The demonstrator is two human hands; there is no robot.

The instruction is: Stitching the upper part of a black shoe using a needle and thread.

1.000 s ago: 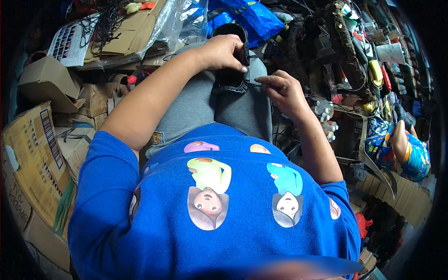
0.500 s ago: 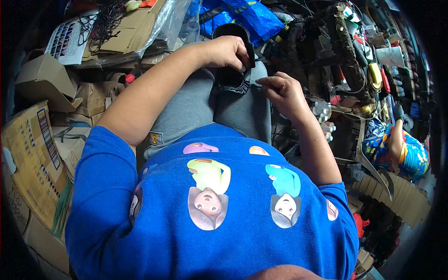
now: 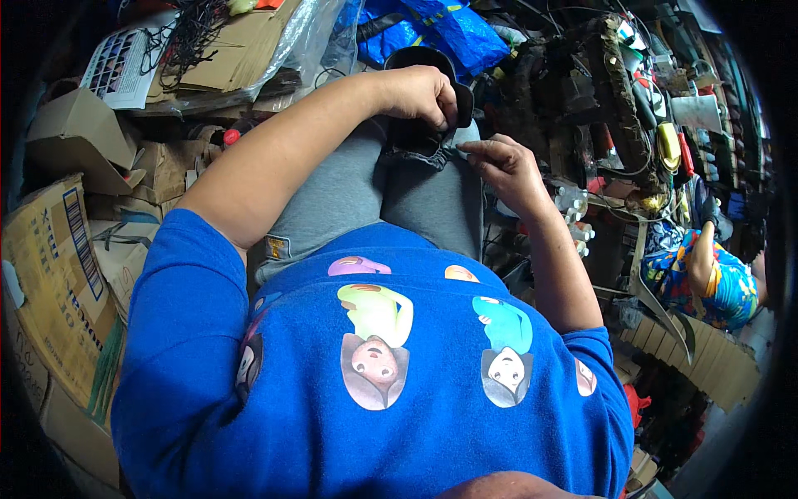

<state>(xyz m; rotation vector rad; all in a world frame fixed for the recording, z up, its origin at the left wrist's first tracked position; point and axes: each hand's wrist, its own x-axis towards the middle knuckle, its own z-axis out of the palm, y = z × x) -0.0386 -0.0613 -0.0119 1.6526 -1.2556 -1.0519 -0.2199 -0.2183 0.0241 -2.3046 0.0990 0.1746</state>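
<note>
A black shoe-like piece (image 3: 462, 106) lies over my thighs, with a curved, rounded far end and a gathered, ragged near edge. My left hand (image 3: 426, 96) is closed on its upper part, fingers curled down over the side. Just right of the ragged edge is my right hand (image 3: 501, 166), its index finger and thumb drawn together at the black piece. Whatever thin thing it may pinch is too small to make out. My grey trousers (image 3: 332, 187) lie beneath the piece.
Cardboard boxes (image 3: 81, 137) stack at the left. Flat cardboard (image 3: 237, 62) with tangled black cords lies at the far left. A blue plastic bag (image 3: 465, 37) sits at the far side. Tools and bottles crowd the right, beyond which another person (image 3: 719, 279) in bright clothes sits.
The black piece and my left hand have shifted slightly to the right, and the piece is tilted a little differently. My right hand stays nearly in place beside its ragged edge.
</note>
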